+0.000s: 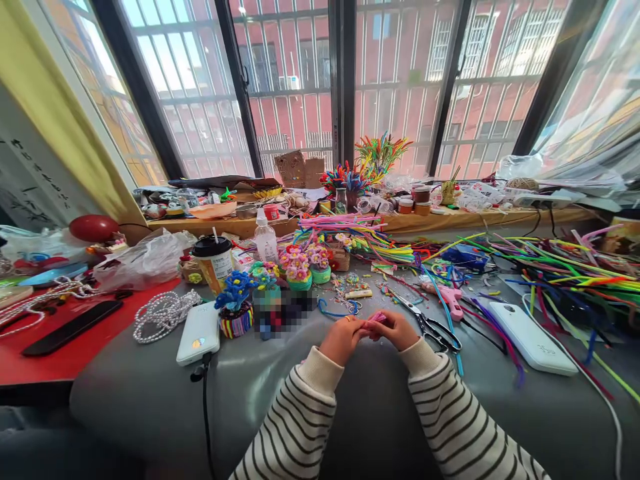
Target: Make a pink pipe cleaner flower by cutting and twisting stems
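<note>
While barred windows (295,87) fill the back of the scene, a grey worktop (165,400) carries everything in front, with a wooden sill (450,222) between. Two striped sleeves (293,420) reach in from the bottom edge. Big loose pile of coloured pipe cleaners (565,267) at far right. Left side: coil of bead strings (165,313), with a white power bank (199,335) just beside it, cable plugged in. Second white power bank, at right, lies flat near the pile. Lidded paper cup (220,257) with straw stands behind the blue-flower pot (237,313). Black-handled scissors (423,321) lie just right of the hands; pink glue gun (453,300) beyond them. Left grip (341,339) and right grip (399,329) meet above the worktop, fingertips pinching one small pink piece (377,318) between them. Piece is mid-worktop, near side of the craft scraps; its exact shape is too small to tell.
</note>
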Demonstrator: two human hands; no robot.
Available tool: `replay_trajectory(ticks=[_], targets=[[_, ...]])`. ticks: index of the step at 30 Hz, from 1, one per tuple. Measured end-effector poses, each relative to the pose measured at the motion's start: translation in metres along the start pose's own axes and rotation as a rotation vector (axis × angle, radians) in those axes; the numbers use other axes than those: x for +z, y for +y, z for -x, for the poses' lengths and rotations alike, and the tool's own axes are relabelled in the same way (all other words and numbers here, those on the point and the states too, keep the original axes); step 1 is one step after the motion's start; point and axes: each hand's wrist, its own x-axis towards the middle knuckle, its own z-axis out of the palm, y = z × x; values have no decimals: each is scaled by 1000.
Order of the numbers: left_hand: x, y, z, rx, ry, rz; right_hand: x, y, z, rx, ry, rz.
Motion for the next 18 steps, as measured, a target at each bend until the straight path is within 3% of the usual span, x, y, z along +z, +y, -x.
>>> replay_trajectory(ticks=[5, 10, 12, 14, 16, 18], targets=[[8, 2, -3, 11, -17, -13, -7, 4, 6, -8, 135, -42], [8, -4, -3, -21, -20, 28, -2, 10, 4, 8, 177, -52], [5, -4, -2, -51, 54, 26, -1, 11, 1, 21, 180, -68], [3, 0, 1, -62, 216, 38, -2, 10, -2, 27, 220, -106], [3, 7, 4, -51, 379, 112, -2, 7, -4, 4, 343, -172], [7, 14, 7, -51, 424, 262, 0, 4, -6, -45, 488, -253]])
